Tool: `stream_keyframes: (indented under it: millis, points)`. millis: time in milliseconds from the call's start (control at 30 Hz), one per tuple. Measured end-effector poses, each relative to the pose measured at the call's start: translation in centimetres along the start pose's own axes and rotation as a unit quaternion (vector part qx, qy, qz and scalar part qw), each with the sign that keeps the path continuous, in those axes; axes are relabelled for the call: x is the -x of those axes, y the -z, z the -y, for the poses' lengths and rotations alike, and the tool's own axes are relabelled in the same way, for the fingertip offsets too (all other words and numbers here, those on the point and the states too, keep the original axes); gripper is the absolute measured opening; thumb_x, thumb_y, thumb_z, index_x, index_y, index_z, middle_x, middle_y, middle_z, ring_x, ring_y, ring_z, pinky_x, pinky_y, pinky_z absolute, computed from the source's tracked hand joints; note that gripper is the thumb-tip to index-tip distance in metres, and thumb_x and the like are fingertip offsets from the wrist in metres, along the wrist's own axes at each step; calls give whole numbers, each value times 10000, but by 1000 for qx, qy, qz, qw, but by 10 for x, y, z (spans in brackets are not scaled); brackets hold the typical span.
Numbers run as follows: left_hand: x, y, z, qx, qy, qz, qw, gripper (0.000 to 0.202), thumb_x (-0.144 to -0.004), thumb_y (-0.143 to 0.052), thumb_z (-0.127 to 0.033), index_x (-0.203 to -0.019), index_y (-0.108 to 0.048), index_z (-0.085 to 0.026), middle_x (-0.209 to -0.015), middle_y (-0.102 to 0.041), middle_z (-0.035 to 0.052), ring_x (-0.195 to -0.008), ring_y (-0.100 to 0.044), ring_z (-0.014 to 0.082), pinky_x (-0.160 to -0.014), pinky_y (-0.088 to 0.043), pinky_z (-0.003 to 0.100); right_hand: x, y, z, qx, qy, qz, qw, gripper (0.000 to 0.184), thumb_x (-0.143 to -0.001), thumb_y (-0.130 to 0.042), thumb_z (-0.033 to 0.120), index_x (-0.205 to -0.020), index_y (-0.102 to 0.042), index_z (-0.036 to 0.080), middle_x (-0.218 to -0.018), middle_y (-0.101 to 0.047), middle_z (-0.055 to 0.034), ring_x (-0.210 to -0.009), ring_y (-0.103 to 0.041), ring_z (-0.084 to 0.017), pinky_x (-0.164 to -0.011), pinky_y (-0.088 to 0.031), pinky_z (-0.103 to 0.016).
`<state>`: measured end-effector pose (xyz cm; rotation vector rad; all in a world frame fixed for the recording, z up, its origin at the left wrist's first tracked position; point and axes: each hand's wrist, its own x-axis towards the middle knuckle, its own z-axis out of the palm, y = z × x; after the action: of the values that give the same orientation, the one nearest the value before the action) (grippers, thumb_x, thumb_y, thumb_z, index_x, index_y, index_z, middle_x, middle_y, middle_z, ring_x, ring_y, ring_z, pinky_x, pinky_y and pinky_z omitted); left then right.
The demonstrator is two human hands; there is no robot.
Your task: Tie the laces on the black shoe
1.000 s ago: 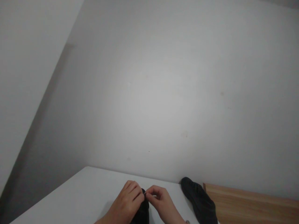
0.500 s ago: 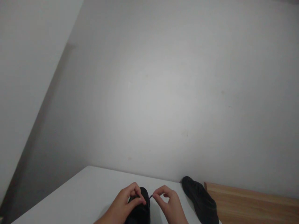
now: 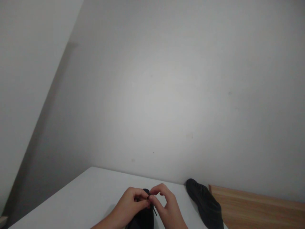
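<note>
A black shoe (image 3: 145,219) stands on the white table at the bottom of the view, partly covered by my hands. My left hand (image 3: 131,203) reaches over it from the left, thumb and forefinger pinched at the shoelace. From the right, my right hand (image 3: 166,205) pinches the lace too, its fingertips meeting those of my left hand above the shoe. A short loose end of the black shoelace (image 3: 155,211) hangs below the right fingertips. The fingers hide the exact spot where the lace is gripped.
A second black shoe (image 3: 205,203) lies at the table's right side, close to a wooden board (image 3: 257,206). The white table (image 3: 100,187) meets a grey wall (image 3: 162,111) at its back edge.
My right hand has moved left and slightly up, bringing its fingertips to my left hand. The lace, earlier stretched toward the right hand, now has an end hanging down.
</note>
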<state>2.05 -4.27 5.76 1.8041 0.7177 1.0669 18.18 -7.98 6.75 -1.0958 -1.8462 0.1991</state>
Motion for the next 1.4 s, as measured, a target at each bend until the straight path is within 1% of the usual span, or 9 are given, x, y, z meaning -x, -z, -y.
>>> stream_keyframes:
  millis: [67,167,400,600,800,933,1067,1200,1400]
  points:
    - [-1,1,2,21,5,-2,1000,221,-663,-661,-322,-709,-712,-112,-683,-698,44,-663,-592,169,-645,-413,257,3,1,-4,-16,-33,26,999,138,-757,-665,139,-886,-651,186,-816,-677,-15,-803,-611,-182,-754,-414,-292]
    - [-1,1,3,14,9,-13,1000,185,-651,-654,-279,-710,-704,-112,-674,-686,38,-655,-579,161,-634,-403,254,8,2,-15,14,-29,49,998,64,-776,-613,125,-805,-649,169,-749,-663,-23,-737,-609,-175,-705,-427,-282]
    - [1,-5,1,69,59,-30,995,62,-575,-630,-182,-605,-611,-131,-605,-626,-2,-608,-540,137,-601,-365,246,17,3,-32,164,132,86,974,188,-732,-538,31,-811,-570,199,-792,-606,-15,-752,-563,-162,-689,-411,-273]
    - [-1,-10,12,19,28,-33,999,125,-528,-594,-108,-592,-506,-169,-613,-577,-25,-617,-522,137,-586,-357,242,16,6,-23,180,185,92,962,199,-709,-576,39,-786,-533,218,-792,-607,2,-769,-552,-175,-707,-400,-294]
    - [6,-8,6,-217,-140,-53,965,196,-545,-476,11,-593,-463,-178,-703,-556,-3,-787,-510,170,-691,-363,261,18,-6,-26,22,98,42,994,185,-903,-422,153,-1027,-536,228,-940,-644,-41,-874,-596,-168,-794,-447,-290]
    - [7,-9,1,-292,-208,-42,932,267,-536,-432,58,-643,-418,-186,-734,-546,1,-785,-463,174,-711,-349,287,14,-15,-25,-31,47,42,998,166,-907,-443,234,-934,-603,200,-893,-665,-53,-832,-607,-179,-758,-454,-288]
    - [6,-12,-2,-345,-237,-21,908,282,-569,-419,68,-678,-409,-192,-766,-542,12,-794,-433,184,-712,-339,309,6,-14,-20,-81,-27,45,995,264,-874,-519,380,-770,-652,178,-771,-674,-42,-768,-603,-188,-719,-451,-287]
    - [4,-12,1,-389,-252,-22,886,259,-645,-412,62,-710,-438,-187,-772,-538,24,-795,-418,192,-739,-345,329,-1,-13,-24,-185,-80,80,976,360,-785,-616,493,-759,-697,143,-721,-686,-48,-702,-601,-179,-679,-459,-282]
    - [5,-5,3,-394,-239,-45,886,217,-735,-453,32,-765,-514,-174,-821,-563,41,-827,-438,196,-760,-358,331,-2,-16,-34,-135,-69,45,987,258,-779,-628,391,-741,-697,145,-698,-674,-34,-680,-588,-168,-654,-451,-274]
